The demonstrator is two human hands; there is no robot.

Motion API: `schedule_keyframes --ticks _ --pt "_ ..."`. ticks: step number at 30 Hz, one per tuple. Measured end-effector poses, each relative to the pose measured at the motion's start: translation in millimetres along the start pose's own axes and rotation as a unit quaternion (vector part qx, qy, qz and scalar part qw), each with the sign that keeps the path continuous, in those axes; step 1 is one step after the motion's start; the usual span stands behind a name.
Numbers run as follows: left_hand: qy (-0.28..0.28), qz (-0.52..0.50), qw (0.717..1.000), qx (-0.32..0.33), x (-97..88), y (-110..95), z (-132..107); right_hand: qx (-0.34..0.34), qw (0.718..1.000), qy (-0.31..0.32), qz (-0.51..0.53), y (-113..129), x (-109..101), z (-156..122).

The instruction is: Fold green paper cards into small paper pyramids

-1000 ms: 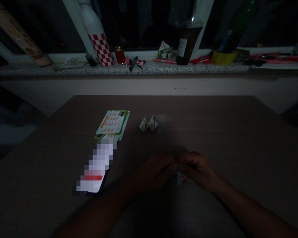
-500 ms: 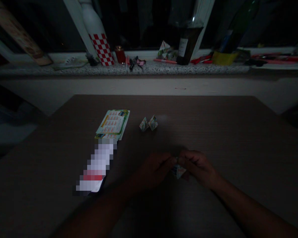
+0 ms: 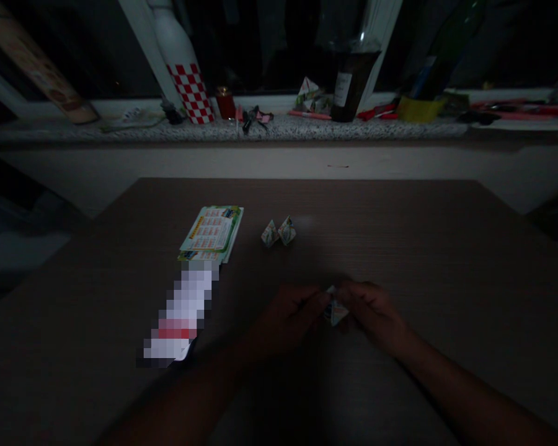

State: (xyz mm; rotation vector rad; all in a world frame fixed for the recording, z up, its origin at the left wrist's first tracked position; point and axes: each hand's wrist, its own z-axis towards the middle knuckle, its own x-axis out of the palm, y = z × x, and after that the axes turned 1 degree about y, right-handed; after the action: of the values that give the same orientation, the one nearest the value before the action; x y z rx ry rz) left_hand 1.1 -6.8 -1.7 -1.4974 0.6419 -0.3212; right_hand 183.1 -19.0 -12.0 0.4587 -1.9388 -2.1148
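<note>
Between my two hands is a small folded paper piece (image 3: 337, 311), pale with printed marks and a pointed lower end. My left hand (image 3: 294, 311) pinches its left side between thumb and fingers. On the other side my right hand (image 3: 376, 314) grips it the same way, fingers curled. Dim light and the fingers hide part of the folds. Farther back on the table, two similar folded paper pieces (image 3: 278, 232) stand side by side, points up.
Printed cards (image 3: 212, 229) lie stacked at the left of the wooden table (image 3: 400, 235). Below them is a phone (image 3: 181, 316) with a blurred screen. Behind, a stone windowsill (image 3: 279, 129) carries a checkered bottle (image 3: 186, 74), a dark cup (image 3: 348, 87) and pens.
The folded paper between my hands has tilted and risen slightly, and its top tip now shows between my thumbs. My right thumb has shifted a little. Everything else stays put.
</note>
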Motion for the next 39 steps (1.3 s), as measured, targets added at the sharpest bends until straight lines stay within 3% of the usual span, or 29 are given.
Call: schedule_keyframes --ticks 8,13,19,25,32,39 --pt "-0.057 -0.068 0.996 -0.006 4.6 -2.2 2.5 -0.006 0.999 0.019 0.025 -0.4 6.3 -3.9" --pt "-0.018 -0.153 0.988 -0.017 7.0 1.1 5.2 -0.011 1.000 0.004 0.017 1.8 4.7 -3.5" --pt "-0.058 -0.141 0.988 -0.033 7.8 4.2 5.0 -0.015 0.999 0.026 0.026 1.7 3.8 0.2" --pt "-0.035 -0.183 0.982 -0.037 8.7 4.1 5.2 -0.016 0.999 0.014 0.041 -0.1 3.7 -1.1" --pt "-0.047 -0.172 0.983 -0.041 6.1 -1.7 4.7 0.011 0.996 0.028 0.081 -8.0 2.6 0.0" --pt "-0.070 -0.267 0.959 -0.061 4.4 0.1 6.8 -0.046 0.997 -0.060 -0.012 -6.1 -1.8 0.3"
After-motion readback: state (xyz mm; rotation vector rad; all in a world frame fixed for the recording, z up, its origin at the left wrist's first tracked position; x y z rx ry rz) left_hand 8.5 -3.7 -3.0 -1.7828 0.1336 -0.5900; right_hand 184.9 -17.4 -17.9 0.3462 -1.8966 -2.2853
